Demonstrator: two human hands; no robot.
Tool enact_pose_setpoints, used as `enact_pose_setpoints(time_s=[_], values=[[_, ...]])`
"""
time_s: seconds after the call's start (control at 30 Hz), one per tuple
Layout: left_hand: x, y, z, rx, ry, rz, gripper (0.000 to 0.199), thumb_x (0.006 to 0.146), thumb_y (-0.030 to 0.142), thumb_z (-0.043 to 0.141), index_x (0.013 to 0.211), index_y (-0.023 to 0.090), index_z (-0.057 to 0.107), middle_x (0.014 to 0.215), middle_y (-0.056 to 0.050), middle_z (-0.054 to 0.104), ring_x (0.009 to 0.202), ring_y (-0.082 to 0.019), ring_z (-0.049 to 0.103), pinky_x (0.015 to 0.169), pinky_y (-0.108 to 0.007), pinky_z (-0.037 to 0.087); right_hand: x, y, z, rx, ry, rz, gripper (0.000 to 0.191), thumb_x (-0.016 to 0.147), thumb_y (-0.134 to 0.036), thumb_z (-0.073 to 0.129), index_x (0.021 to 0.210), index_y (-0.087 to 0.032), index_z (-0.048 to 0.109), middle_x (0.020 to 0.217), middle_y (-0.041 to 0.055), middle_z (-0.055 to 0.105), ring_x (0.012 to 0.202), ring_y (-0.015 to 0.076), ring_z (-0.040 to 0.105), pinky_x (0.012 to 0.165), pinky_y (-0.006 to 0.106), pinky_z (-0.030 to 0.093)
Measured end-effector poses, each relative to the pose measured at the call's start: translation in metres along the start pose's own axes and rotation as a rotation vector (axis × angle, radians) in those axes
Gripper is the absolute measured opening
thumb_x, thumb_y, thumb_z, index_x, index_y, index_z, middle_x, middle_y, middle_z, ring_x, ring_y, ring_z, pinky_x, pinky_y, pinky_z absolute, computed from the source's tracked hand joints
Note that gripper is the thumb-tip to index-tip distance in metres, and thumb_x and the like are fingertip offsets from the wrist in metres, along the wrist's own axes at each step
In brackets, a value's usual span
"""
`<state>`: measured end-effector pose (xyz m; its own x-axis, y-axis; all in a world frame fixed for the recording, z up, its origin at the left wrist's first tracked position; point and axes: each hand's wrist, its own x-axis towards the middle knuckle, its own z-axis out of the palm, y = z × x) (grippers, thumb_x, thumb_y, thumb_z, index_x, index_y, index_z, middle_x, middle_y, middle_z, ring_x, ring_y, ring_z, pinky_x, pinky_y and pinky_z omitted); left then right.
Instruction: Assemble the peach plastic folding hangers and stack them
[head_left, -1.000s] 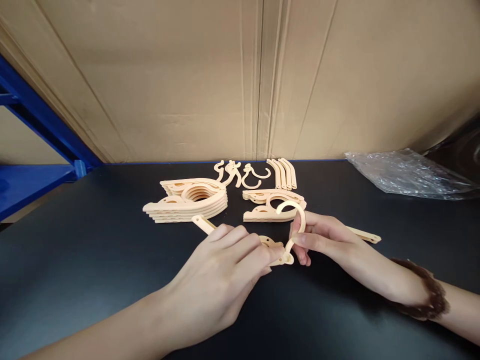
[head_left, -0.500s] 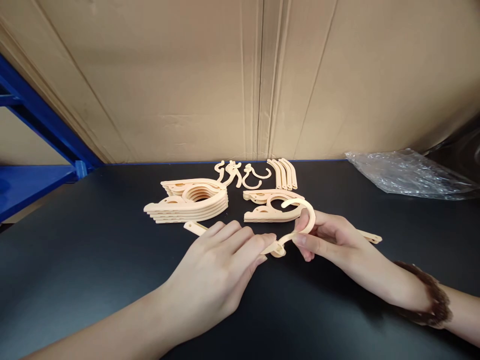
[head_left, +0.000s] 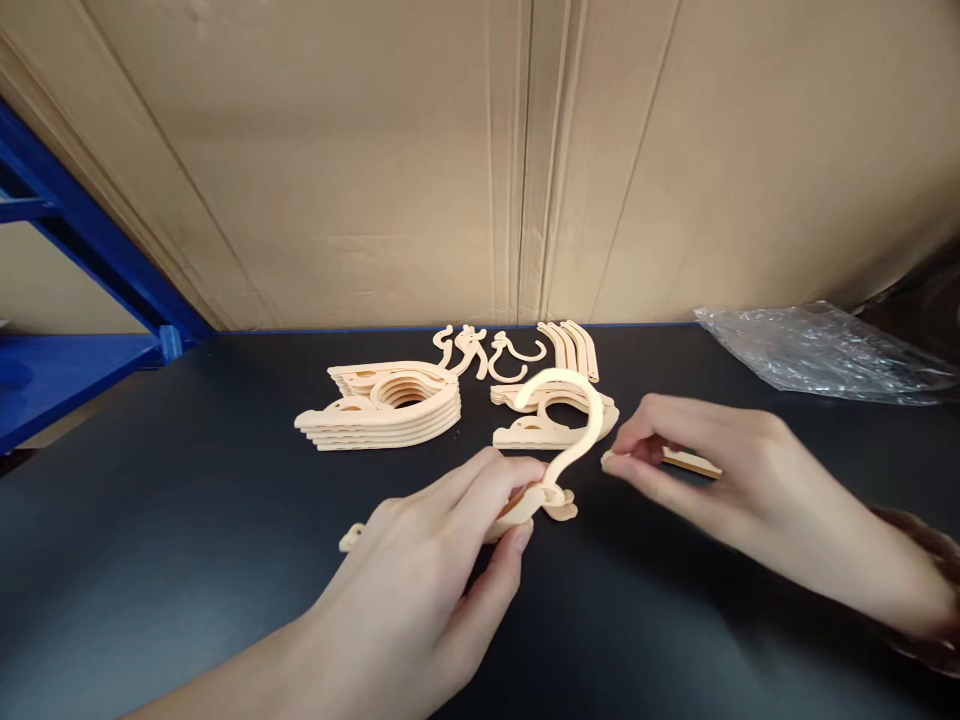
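Note:
My left hand [head_left: 435, 560] is closed around a folding hanger [head_left: 525, 505] of cream plastic, pinching it between thumb and fingers. From its joint a curved hook [head_left: 596, 415] rises above the hand, and a small rounded end shows just to the right. Another cream end [head_left: 351, 538] pokes out left of this hand, its middle hidden. My right hand [head_left: 705, 480] is apart from the hanger, thumb and forefinger pinched on the tip of a flat cream strip [head_left: 694, 463]. Part of that strip is covered by the fingers.
Behind my hands stand a taller stack of hanger arms [head_left: 382, 440] and a lower stack [head_left: 517, 437]. Farther back lie loose hooks [head_left: 510, 372] and several slim strips [head_left: 574, 350]. A clear plastic bag [head_left: 817, 350] lies right; cardboard [head_left: 337, 170] closes the back, blue shelving [head_left: 97, 350] the left.
My right hand has let go of the hook and moved right, now pinching the strip. My left hand has tilted the hanger, so the hook stands higher and farther left.

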<state>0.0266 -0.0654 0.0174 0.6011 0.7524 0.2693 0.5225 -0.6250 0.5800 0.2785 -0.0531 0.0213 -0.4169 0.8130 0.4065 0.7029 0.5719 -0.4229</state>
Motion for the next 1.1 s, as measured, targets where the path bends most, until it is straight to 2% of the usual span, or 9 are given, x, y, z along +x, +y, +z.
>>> enact_pose_setpoints(time_s=[0.07, 0.13, 0.27, 0.43, 0.6, 0.77, 0.9, 1.0, 1.1], values=[[0.001, 0.001, -0.002, -0.185, -0.045, -0.154, 0.015, 0.098, 0.021, 0.044, 0.111, 0.027, 0.049, 0.08, 0.003, 0.056, 0.062, -0.012, 0.052, 0.053, -0.02, 0.042, 0.0, 0.007, -0.007, -0.322, 0.069, -0.095, 0.026, 0.099, -0.035, 0.05, 0.08, -0.021, 0.061, 0.075, -0.0003, 0.062, 0.063, 0.0157, 0.057, 0.057, 0.03, 0.04], [0.003, 0.0, -0.001, -0.41, -0.084, -0.283, 0.011, 0.099, 0.028, 0.045, 0.109, 0.026, 0.049, 0.078, 0.004, 0.054, 0.059, -0.011, 0.05, 0.051, -0.02, 0.044, 0.0, 0.016, -0.012, -0.559, 0.072, -0.127, 0.035, 0.101, -0.039, 0.044, 0.078, -0.02, 0.063, 0.075, 0.0017, 0.062, 0.062, 0.0187, 0.057, 0.057, 0.034, 0.039], [0.008, -0.008, 0.003, -0.83, -0.089, -0.409, 0.014, 0.096, 0.031, 0.054, 0.108, 0.025, 0.049, 0.097, 0.0, 0.054, 0.063, -0.009, 0.054, 0.046, -0.018, 0.051, -0.005, 0.033, -0.015, -0.72, -0.037, -0.077, 0.05, 0.101, -0.052, 0.033, 0.08, -0.021, 0.067, 0.077, 0.0032, 0.062, 0.059, 0.0211, 0.058, 0.057, 0.037, 0.041], [0.013, -0.008, -0.001, -1.054, -0.102, -0.443, 0.017, 0.093, 0.023, 0.06, 0.107, 0.022, 0.051, 0.103, 0.001, 0.054, 0.064, -0.007, 0.058, 0.051, -0.02, 0.06, -0.009, 0.045, -0.012, -0.662, -0.132, -0.029, 0.05, 0.098, -0.059, 0.039, 0.087, -0.022, 0.07, 0.081, 0.0029, 0.064, 0.061, 0.0203, 0.061, 0.058, 0.035, 0.043], [0.015, -0.008, -0.006, -1.165, -0.138, -0.47, 0.024, 0.092, 0.018, 0.06, 0.113, 0.022, 0.049, 0.104, 0.0, 0.057, 0.064, -0.008, 0.061, 0.05, -0.021, 0.061, -0.008, 0.04, -0.011, -0.554, -0.212, -0.11, 0.032, 0.098, -0.033, 0.047, 0.075, -0.021, 0.064, 0.073, 0.0006, 0.061, 0.058, 0.0172, 0.058, 0.054, 0.031, 0.039], [0.013, -0.014, -0.002, -1.229, -0.174, -0.5, 0.027, 0.09, 0.019, 0.059, 0.116, 0.025, 0.052, 0.096, 0.001, 0.056, 0.053, -0.005, 0.052, 0.033, -0.009, 0.046, -0.006, 0.017, -0.011, -0.319, -0.223, -0.057, 0.012, 0.088, -0.022, 0.055, 0.077, -0.023, 0.058, 0.069, -0.003, 0.06, 0.059, 0.0153, 0.057, 0.056, 0.028, 0.041], [0.012, -0.013, 0.0, -1.171, -0.148, -0.597, 0.022, 0.099, 0.038, 0.049, 0.111, 0.023, 0.059, 0.089, 0.001, 0.057, 0.044, -0.002, 0.044, 0.03, -0.005, 0.036, -0.009, -0.001, -0.008, -0.158, -0.187, -0.066, 0.008, 0.087, -0.021, 0.055, 0.081, -0.024, 0.053, 0.065, -0.0061, 0.054, 0.053, 0.0107, 0.051, 0.05, 0.023, 0.038], [0.013, -0.014, 0.0, -1.239, -0.213, -0.578, 0.036, 0.101, 0.048, 0.042, 0.11, 0.02, 0.062, 0.082, 0.001, 0.058, 0.038, -0.002, 0.045, 0.03, -0.01, 0.043, -0.014, -0.008, -0.006, -0.075, -0.174, -0.112, 0.011, 0.088, -0.015, 0.053, 0.085, -0.024, 0.049, 0.066, -0.0073, 0.051, 0.052, 0.0084, 0.046, 0.05, 0.02, 0.037], [0.014, -0.014, 0.0, -1.329, -0.281, -0.561, 0.032, 0.1, 0.043, 0.048, 0.113, 0.019, 0.063, 0.093, -0.002, 0.061, 0.044, -0.006, 0.057, 0.037, -0.019, 0.055, -0.016, -0.012, -0.005, 0.0, -0.223, -0.19, 0.016, 0.092, -0.009, 0.049, 0.089, -0.024, 0.043, 0.073, -0.0064, 0.052, 0.054, 0.0074, 0.046, 0.052, 0.019, 0.037]])
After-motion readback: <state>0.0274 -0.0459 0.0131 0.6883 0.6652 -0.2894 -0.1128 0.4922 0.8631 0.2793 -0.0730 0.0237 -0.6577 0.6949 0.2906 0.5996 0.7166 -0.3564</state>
